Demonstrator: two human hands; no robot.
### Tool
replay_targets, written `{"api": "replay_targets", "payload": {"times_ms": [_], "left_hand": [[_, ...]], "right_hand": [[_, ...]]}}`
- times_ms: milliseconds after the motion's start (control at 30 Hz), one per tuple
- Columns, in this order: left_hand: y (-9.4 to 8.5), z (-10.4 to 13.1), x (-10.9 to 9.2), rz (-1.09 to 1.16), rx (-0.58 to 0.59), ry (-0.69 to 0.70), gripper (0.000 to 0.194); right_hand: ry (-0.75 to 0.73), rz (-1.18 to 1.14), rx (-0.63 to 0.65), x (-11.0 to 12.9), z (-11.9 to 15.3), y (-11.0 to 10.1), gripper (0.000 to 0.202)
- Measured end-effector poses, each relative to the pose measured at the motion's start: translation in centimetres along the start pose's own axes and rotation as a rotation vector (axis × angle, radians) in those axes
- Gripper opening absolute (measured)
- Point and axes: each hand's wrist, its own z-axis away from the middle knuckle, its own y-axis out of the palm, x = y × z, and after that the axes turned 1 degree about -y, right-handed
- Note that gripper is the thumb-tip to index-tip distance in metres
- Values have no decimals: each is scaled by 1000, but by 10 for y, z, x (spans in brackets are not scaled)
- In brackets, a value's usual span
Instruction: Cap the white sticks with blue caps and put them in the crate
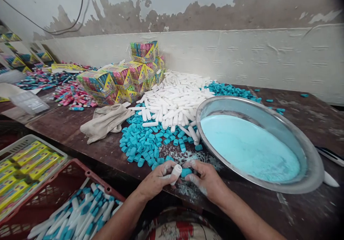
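above the near edge of the dark brown wooden table, the left hand held a slim white plastic tube, its grip closed around the sides with the thumb across the front. the right hand had a short turquoise plastic cap pinched between thumb and fingers, that grip closed only as far as the piece allowed. the step in hand looked to be bringing cap and tube together; they were just beside each other, and whether they touched could not be told. the next move seemed to call for turning the two ends into line, then a straight, firm push. the tube was tilted, its rounded upper end leaning right, plain and unmarked. the cap lay roughly level, partly covered by fingers. pale dust clung to the right hand. beyond lay a heap of loose turquoise caps, and to the right stood a wide round metal basin of pale blue powder.
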Motion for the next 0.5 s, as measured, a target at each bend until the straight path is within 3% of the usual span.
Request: {"api": "replay_targets", "payload": {"times_ms": [100, 267, 500], "left_hand": [[3, 1, -7, -109, 35, -19, 27], [4, 3, -15, -309, 150, -19, 20], [9, 1, -21, -642, 222, 23, 15]], "right_hand": [[47, -135, -34, 3, 9, -10, 10], [13, -97, 39, 15, 23, -24, 13], [12, -75, 70, 10, 29, -20, 12]]}}
